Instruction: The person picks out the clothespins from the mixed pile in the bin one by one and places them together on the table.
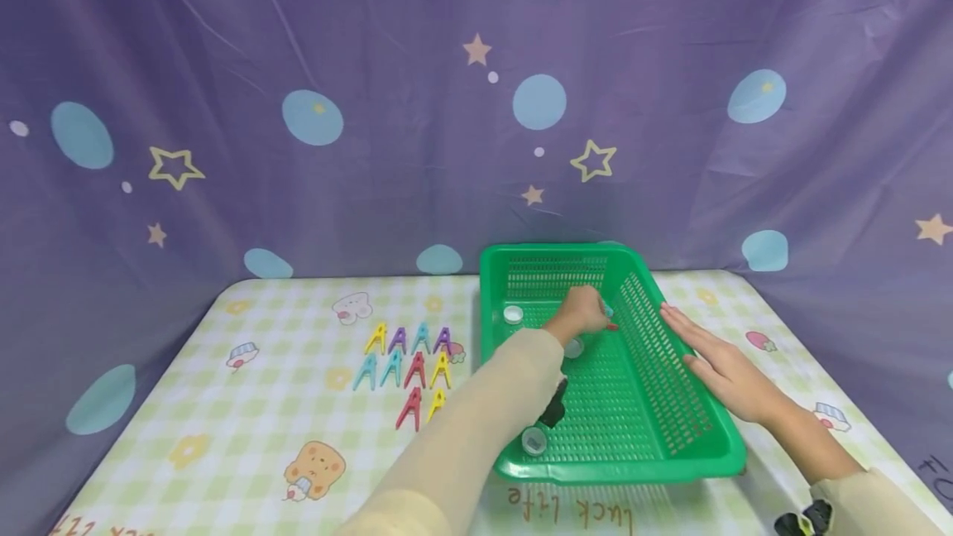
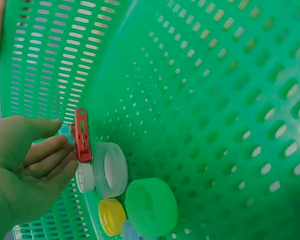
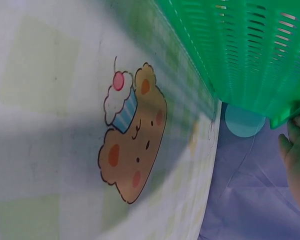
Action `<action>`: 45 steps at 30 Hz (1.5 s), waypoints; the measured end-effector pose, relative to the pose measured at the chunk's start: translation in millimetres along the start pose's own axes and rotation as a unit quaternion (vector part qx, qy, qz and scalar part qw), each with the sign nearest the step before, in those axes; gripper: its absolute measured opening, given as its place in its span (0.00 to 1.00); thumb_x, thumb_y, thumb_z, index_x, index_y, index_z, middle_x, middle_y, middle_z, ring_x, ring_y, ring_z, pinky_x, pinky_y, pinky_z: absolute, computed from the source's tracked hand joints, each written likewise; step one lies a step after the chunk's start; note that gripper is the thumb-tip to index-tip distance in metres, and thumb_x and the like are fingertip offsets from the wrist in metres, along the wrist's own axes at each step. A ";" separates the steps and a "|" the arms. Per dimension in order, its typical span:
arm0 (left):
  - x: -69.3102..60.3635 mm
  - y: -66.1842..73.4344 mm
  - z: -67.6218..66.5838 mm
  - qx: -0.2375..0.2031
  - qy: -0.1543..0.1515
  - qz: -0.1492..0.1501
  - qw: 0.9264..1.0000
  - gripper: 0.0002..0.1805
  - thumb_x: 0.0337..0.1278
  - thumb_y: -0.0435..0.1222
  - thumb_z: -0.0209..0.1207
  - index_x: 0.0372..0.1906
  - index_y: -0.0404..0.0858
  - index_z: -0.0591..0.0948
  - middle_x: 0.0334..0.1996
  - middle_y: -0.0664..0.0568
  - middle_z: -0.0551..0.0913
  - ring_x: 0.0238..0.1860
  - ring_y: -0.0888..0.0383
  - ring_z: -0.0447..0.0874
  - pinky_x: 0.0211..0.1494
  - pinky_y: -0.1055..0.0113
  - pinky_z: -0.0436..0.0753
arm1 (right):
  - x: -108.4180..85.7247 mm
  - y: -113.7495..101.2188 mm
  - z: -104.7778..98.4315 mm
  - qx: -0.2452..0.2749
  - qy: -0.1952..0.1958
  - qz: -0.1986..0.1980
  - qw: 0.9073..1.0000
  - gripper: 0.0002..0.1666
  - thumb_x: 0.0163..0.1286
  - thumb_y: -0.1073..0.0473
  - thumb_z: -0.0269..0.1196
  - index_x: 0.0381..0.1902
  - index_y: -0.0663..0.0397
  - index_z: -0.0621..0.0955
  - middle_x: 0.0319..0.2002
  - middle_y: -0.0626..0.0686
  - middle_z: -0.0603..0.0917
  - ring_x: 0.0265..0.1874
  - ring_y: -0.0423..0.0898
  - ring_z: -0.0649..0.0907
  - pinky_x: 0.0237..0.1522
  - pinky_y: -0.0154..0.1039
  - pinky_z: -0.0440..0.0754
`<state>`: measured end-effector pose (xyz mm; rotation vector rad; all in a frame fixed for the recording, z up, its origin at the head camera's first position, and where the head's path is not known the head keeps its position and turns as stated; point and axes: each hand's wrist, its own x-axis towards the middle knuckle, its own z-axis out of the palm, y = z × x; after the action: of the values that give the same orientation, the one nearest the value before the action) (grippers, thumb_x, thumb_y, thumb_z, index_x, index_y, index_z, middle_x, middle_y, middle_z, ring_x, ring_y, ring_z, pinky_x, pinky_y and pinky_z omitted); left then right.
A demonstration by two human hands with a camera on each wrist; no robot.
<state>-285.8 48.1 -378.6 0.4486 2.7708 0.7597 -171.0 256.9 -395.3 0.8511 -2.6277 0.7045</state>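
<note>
My left hand (image 1: 582, 310) reaches down inside a green plastic basket (image 1: 618, 474). In the left wrist view, its thumb and bent fingers are at a teal clothespin (image 2: 65, 131), mostly hidden behind them. A red clothespin (image 2: 82, 135) stands out just past the fingertips. Whether the fingers pinch either one is unclear. Beside them lie a clear cap (image 2: 110, 170), a white cap (image 2: 84, 177), a yellow cap (image 2: 111, 217) and a green cap (image 2: 151, 207). My right hand (image 1: 718, 362) rests with straight fingers against the basket's right rim.
Left of the basket, several clothespins (image 1: 415, 370) in yellow, purple, teal and red lie in rows on the checked tablecloth (image 1: 246, 404). A round white cap (image 1: 513, 314) and a clear cap (image 1: 533, 441) sit along the basket's left side. A purple curtain (image 1: 409, 180) hangs behind.
</note>
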 end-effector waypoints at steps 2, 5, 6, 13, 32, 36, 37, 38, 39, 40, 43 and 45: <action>-1.0 0.3 1.1 0.013 -0.001 0.004 1.000 0.16 0.55 0.35 0.64 0.14 0.40 0.79 0.18 0.59 0.77 0.22 0.65 0.70 0.32 0.79 0.75 | 1.0 -0.6 -0.6 -0.002 0.000 0.001 1.000 0.32 0.72 0.67 0.48 0.73 0.58 0.59 0.74 0.62 0.60 0.74 0.26 0.49 0.66 0.10 0.45; -3.6 0.9 1.7 0.046 -0.006 0.017 0.999 0.02 0.53 0.36 0.66 0.31 0.43 0.88 0.37 0.59 0.88 0.42 0.64 0.83 0.50 0.78 0.80 | 2.0 -1.3 -1.2 -0.001 -0.001 0.001 1.000 0.32 0.72 0.67 0.48 0.73 0.58 0.59 0.73 0.63 0.60 0.74 0.26 0.50 0.67 0.10 0.45; -4.8 1.0 1.9 0.045 -0.018 0.020 0.999 0.05 0.54 0.35 0.66 0.36 0.43 0.89 0.41 0.58 0.88 0.47 0.62 0.83 0.53 0.77 0.81 | 2.1 -1.6 -1.3 0.001 -0.002 0.001 1.000 0.33 0.72 0.67 0.48 0.73 0.58 0.59 0.73 0.63 0.60 0.74 0.26 0.50 0.67 0.10 0.45; -15.0 0.6 1.4 0.042 -0.079 0.055 0.994 0.07 0.50 0.29 0.67 0.33 0.43 0.89 0.37 0.58 0.88 0.45 0.62 0.80 0.41 0.77 0.81 | 0.7 -1.0 -1.0 0.007 -0.005 0.003 1.000 0.33 0.72 0.67 0.48 0.73 0.58 0.59 0.73 0.63 0.61 0.74 0.25 0.49 0.66 0.10 0.45; -22.7 2.4 3.9 0.123 -0.126 0.099 0.979 0.06 0.45 0.37 0.72 0.32 0.43 0.88 0.32 0.59 0.86 0.36 0.64 0.78 0.35 0.76 0.78 | 1.9 -5.8 -1.5 0.019 0.010 -0.015 1.000 0.33 0.70 0.69 0.49 0.73 0.60 0.60 0.74 0.61 0.61 0.74 0.27 0.52 0.66 0.10 0.47; -24.8 4.8 2.4 0.145 -0.117 0.102 0.977 0.05 0.44 0.36 0.73 0.29 0.43 0.87 0.30 0.59 0.85 0.32 0.65 0.76 0.31 0.77 0.75 | 3.5 -6.9 -1.2 0.022 0.016 -0.019 0.999 0.33 0.70 0.69 0.50 0.72 0.60 0.61 0.74 0.59 0.61 0.74 0.27 0.53 0.66 0.10 0.48; -25.4 5.3 1.0 0.145 -0.117 0.104 0.977 0.05 0.44 0.36 0.73 0.29 0.43 0.87 0.31 0.59 0.85 0.32 0.64 0.76 0.31 0.77 0.75 | 3.6 -6.8 -1.1 0.022 0.016 -0.019 0.999 0.33 0.69 0.69 0.50 0.72 0.60 0.61 0.74 0.59 0.61 0.74 0.27 0.53 0.66 0.10 0.48; -26.2 6.1 -0.9 0.147 -0.117 0.106 0.977 0.05 0.44 0.36 0.73 0.29 0.43 0.87 0.31 0.59 0.85 0.32 0.65 0.76 0.31 0.77 0.76 | 3.6 -6.4 -0.9 0.021 0.016 -0.019 0.999 0.33 0.70 0.69 0.50 0.72 0.60 0.61 0.74 0.59 0.61 0.74 0.27 0.52 0.66 0.10 0.48; -26.7 6.9 -3.0 0.146 -0.116 0.108 0.976 0.05 0.45 0.36 0.73 0.28 0.43 0.87 0.31 0.60 0.85 0.33 0.65 0.76 0.32 0.77 0.76 | 3.4 -6.0 -0.8 0.020 0.014 -0.019 1.000 0.33 0.70 0.69 0.50 0.72 0.61 0.61 0.74 0.60 0.61 0.74 0.27 0.52 0.66 0.10 0.48; -27.8 7.9 -5.8 0.144 -0.117 0.110 0.976 0.05 0.45 0.36 0.73 0.28 0.43 0.87 0.31 0.60 0.85 0.33 0.65 0.77 0.33 0.77 0.76 | 3.1 -5.8 -0.9 0.019 0.012 -0.018 1.000 0.33 0.70 0.69 0.49 0.72 0.61 0.60 0.74 0.61 0.61 0.74 0.26 0.52 0.66 0.10 0.47; -31.0 10.3 -17.6 0.138 -0.122 0.125 0.975 0.05 0.46 0.35 0.72 0.28 0.42 0.87 0.31 0.59 0.85 0.34 0.65 0.78 0.34 0.77 0.78 | 2.1 -5.0 -1.4 0.011 0.005 -0.013 1.000 0.32 0.71 0.68 0.48 0.73 0.60 0.60 0.73 0.63 0.61 0.74 0.26 0.50 0.66 0.10 0.46; -33.3 11.9 -27.4 0.134 -0.123 0.136 0.974 0.04 0.47 0.35 0.71 0.29 0.41 0.87 0.31 0.58 0.85 0.34 0.65 0.78 0.34 0.78 0.78 | 1.7 -4.7 -2.1 0.006 0.001 -0.010 1.000 0.32 0.71 0.68 0.48 0.73 0.60 0.60 0.73 0.64 0.60 0.74 0.25 0.50 0.66 0.09 0.46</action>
<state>-260.5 33.7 -344.6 0.9227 2.6113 0.3494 -169.2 253.9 -391.1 0.8772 -2.6121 0.7171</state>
